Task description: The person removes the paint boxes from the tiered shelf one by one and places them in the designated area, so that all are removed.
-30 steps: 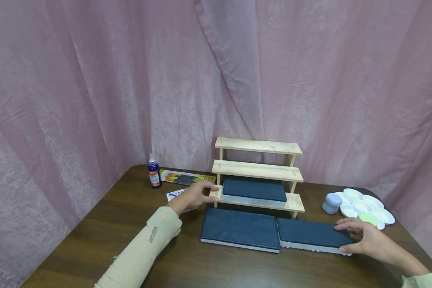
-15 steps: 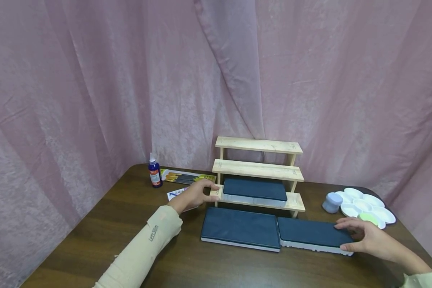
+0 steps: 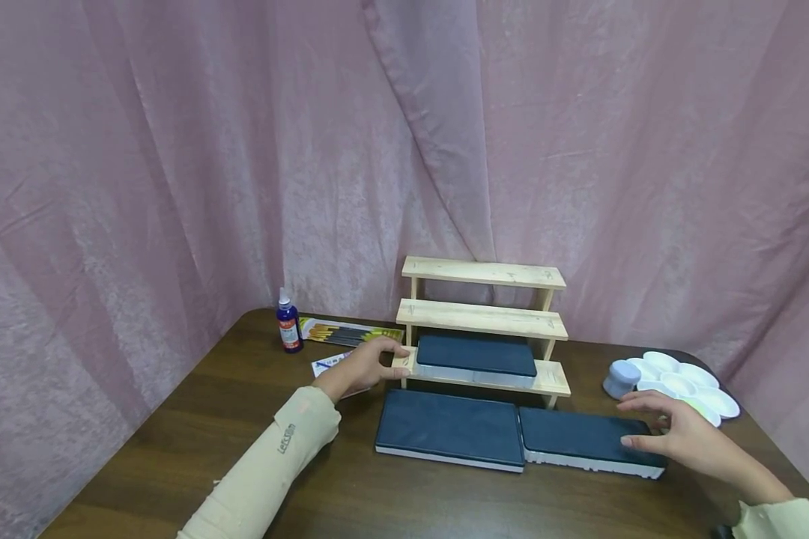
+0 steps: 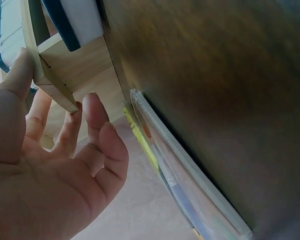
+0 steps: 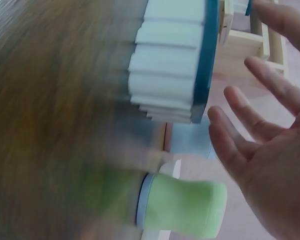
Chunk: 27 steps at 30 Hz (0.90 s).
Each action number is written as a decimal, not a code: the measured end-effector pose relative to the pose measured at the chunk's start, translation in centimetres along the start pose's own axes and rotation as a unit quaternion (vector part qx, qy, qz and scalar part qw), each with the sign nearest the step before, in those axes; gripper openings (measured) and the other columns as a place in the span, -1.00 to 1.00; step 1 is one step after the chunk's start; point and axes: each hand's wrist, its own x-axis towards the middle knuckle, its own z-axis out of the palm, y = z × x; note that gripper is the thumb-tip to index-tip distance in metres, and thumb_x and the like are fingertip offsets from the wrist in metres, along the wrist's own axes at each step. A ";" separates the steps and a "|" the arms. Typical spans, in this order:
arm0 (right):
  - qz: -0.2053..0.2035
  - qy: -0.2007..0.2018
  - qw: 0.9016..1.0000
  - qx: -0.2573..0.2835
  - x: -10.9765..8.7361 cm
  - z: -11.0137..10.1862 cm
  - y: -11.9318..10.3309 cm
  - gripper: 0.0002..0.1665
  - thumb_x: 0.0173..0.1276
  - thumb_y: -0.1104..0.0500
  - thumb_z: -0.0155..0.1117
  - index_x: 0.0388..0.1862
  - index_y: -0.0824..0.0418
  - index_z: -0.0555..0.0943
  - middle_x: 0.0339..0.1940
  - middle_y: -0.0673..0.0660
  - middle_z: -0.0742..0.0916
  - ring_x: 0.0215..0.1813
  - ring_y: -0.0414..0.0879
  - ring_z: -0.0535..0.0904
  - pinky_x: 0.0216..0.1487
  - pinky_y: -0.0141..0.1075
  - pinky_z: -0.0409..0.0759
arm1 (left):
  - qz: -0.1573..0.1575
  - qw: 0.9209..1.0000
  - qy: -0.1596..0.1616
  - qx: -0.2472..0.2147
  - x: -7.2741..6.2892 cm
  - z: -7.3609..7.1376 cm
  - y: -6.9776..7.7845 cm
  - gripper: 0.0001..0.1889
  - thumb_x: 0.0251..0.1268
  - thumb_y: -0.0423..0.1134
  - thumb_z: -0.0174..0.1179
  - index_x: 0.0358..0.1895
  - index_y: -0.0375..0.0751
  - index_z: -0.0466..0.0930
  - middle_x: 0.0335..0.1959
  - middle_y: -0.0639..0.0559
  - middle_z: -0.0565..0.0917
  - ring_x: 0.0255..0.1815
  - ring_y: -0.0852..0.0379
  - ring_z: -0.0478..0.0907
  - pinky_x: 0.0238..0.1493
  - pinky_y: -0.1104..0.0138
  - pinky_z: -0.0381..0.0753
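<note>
A small three-tier wooden shelf (image 3: 482, 314) stands at the back of the table. My left hand (image 3: 364, 365) grips the left end of its lowest board, thumb in front and fingers behind. On that board lies a flat white box with a dark blue lid (image 3: 475, 355). Before the shelf are two similar boxes side by side, a left box (image 3: 450, 428) and a right box (image 3: 580, 434). My right hand (image 3: 677, 434) hovers by the right box's outer end, fingers spread and holding nothing. In the right wrist view the fingertips are apart from the box's white ridged side (image 5: 165, 65).
A white flower-shaped palette (image 3: 664, 363) lies at the right, with a blue waisted pot (image 3: 622, 379) beside it and a light green pot (image 5: 190, 205) nearby. At the left are a blue bottle (image 3: 289, 324), a brush pack (image 3: 344, 332) and a printed packet (image 3: 326, 364). Pink curtains hang behind.
My right hand has let go of the right box's end and risen slightly, moving a little left. My left hand stays on the shelf. The boxes have not moved.
</note>
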 end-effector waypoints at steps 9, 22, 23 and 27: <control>-0.022 0.030 0.999 0.013 1.2 0.6 -1.3 -0.48 0.10 0.13 0.59 0.02 0.29 0.65 0.06 0.24 0.69 0.03 -0.56 0.45 -0.07 -0.44 0.58 | -0.006 1.000 -0.001 -0.005 -0.2 0.0 0.1 -0.61 0.15 -0.08 0.44 0.07 0.02 0.69 0.28 -0.05 0.51 0.39 -0.10 0.32 0.41 -0.04 0.25; -0.033 0.056 0.997 0.027 3.5 1.8 -3.6 -0.48 0.17 0.18 0.54 0.09 0.32 0.63 0.14 0.36 0.64 0.07 0.10 0.64 -0.03 0.14 0.63 | -0.005 1.000 0.002 -0.008 -0.2 0.0 0.1 -0.62 0.16 -0.07 0.43 0.06 0.02 0.68 0.30 -0.06 0.49 0.40 -0.12 0.31 0.41 -0.06 0.24; -0.032 0.055 0.997 0.034 3.7 1.9 -3.8 -0.48 0.18 0.19 0.53 0.10 0.34 0.62 0.14 0.38 0.63 0.08 0.21 0.63 -0.02 0.19 0.61 | -0.004 1.000 0.002 -0.007 -0.2 -0.1 0.1 -0.62 0.16 -0.07 0.43 0.06 0.02 0.68 0.30 -0.06 0.50 0.40 -0.12 0.31 0.41 -0.05 0.24; -0.012 0.052 0.998 0.044 4.3 2.3 -4.3 -0.45 0.21 0.17 0.50 0.14 0.35 0.59 0.17 0.40 0.61 0.11 0.39 0.57 -0.01 0.27 0.57 | -0.004 1.000 0.003 -0.002 -0.2 0.0 0.1 -0.62 0.16 -0.07 0.44 0.07 0.02 0.68 0.30 -0.06 0.50 0.40 -0.12 0.31 0.41 -0.05 0.25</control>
